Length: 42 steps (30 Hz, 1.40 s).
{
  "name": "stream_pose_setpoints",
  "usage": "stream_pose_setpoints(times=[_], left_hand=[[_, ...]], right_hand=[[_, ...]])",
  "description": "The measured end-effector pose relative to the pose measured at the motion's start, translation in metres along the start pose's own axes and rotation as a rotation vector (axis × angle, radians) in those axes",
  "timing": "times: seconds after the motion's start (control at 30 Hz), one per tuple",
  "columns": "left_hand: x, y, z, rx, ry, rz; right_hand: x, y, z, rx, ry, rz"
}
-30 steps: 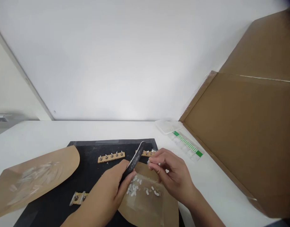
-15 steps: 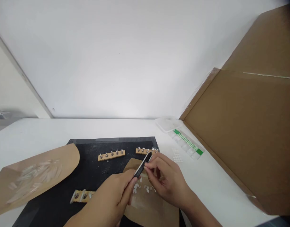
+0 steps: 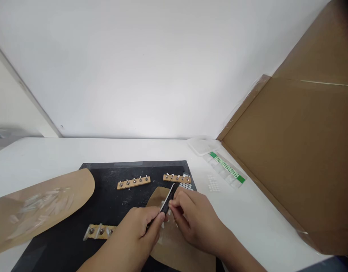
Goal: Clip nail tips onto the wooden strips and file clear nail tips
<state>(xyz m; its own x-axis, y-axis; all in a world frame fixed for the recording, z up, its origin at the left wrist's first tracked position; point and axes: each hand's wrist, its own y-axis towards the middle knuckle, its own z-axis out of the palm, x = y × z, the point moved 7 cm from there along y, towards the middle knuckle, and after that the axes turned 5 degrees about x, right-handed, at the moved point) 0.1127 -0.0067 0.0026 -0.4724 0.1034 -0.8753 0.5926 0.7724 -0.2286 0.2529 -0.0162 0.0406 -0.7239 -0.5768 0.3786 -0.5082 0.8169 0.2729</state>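
Note:
My left hand point(image 3: 147, 226) is closed around the lower end of a black nail file point(image 3: 166, 204) with a white edge, which slants up and to the right. My right hand point(image 3: 191, 217) pinches its thumb and forefinger together right against the file's side; whatever is between those fingertips is too small to make out. Beneath both hands lies a sheet of brown paper point(image 3: 174, 249) with several small whitish pieces on it. A wooden strip with metal studs point(image 3: 94, 231) is partly covered by my left forearm.
On the black mat point(image 3: 111, 204) stand two more studded strips, one at centre point(image 3: 133, 183) and one farther right point(image 3: 176, 178), bearing small white pieces. Left, brown paper point(image 3: 80, 181) carries clear slivers. A clear case with a green label point(image 3: 227, 167) lies near the cardboard wall point(image 3: 287, 151).
My right hand has slid a little left and down along the file, uncovering a patch of white dots behind it. The file's tip has shifted slightly left. My left hand keeps its hold.

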Motion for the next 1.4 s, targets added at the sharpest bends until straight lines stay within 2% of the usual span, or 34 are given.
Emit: stream_pose_setpoints(times=[0.07, 0.27, 0.4, 0.53, 0.7, 0.83, 1.0, 1.2, 1.4], left_hand=[[0.003, 0.001, 0.001, -0.006, 0.04, 0.021], [0.01, -0.001, 0.004, -0.014, 0.122, 0.041], [0.006, -0.004, 0.004, -0.008, 0.163, 0.078], [-0.002, -0.006, -0.001, -0.046, 0.164, 0.135], [-0.005, -0.009, -0.001, -0.037, 0.154, 0.158], [-0.006, -0.012, -0.004, -0.072, 0.18, 0.176], [-0.008, -0.014, -0.003, -0.038, 0.179, 0.155], [-0.011, -0.011, -0.011, -0.128, 0.204, 0.208], [-0.01, -0.011, -0.013, -0.108, 0.189, 0.191]], right_hand=[[0.004, 0.0, 0.004, 0.031, -0.04, -0.025], [-0.006, 0.002, 0.0, -0.046, -0.016, 0.057], [0.002, 0.002, 0.003, 0.03, 0.008, -0.053], [-0.001, 0.003, -0.004, -0.069, 0.038, 0.001], [0.004, 0.005, 0.0, -0.035, 0.045, -0.06], [0.0, 0.006, -0.005, -0.119, 0.047, 0.007], [0.002, 0.005, 0.0, -0.053, 0.106, -0.082], [-0.005, 0.009, -0.004, -0.165, 0.174, -0.037], [-0.009, 0.01, -0.004, -0.205, 0.202, -0.013]])
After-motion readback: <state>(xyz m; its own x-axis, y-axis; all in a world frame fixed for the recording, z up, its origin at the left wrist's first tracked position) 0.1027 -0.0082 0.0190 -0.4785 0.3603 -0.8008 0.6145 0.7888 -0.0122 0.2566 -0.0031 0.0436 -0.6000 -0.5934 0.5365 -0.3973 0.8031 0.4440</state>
